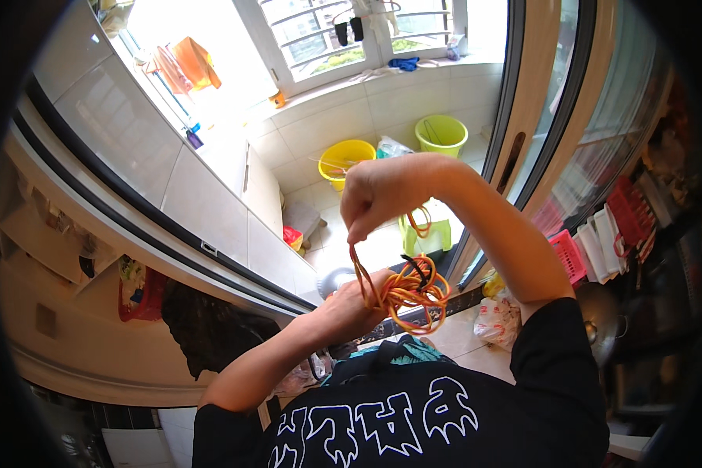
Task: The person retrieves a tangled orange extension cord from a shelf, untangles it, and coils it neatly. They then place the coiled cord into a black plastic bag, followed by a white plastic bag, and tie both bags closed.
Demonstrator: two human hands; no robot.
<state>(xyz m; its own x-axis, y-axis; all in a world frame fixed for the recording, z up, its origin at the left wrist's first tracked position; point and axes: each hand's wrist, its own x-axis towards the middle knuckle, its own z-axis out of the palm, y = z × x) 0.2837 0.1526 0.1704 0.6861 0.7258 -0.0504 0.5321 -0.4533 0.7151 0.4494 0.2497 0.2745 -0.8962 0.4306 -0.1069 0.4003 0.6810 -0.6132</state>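
My left hand (360, 301) is closed around a tangled bundle of orange-and-red cord (412, 295) in front of my chest. Loops of the bundle spill out to the right of that hand, with a short black strip or tie among them. Above it, my right hand (365, 202) pinches a strand between its fingertips and holds it up, taut down to the bundle. Another small loop of cord shows beneath my right wrist. The fingers of my left hand are partly hidden by the cord and by the back of the hand.
A sliding glass door with a wooden frame (518, 155) stands at the right. Beyond the threshold are a yellow bucket (345, 153), a green bucket (441, 131) and a green plastic stool (426, 234). Plastic bags (497, 322) lie on the floor near my right elbow. A tiled wall (205, 207) runs along the left.
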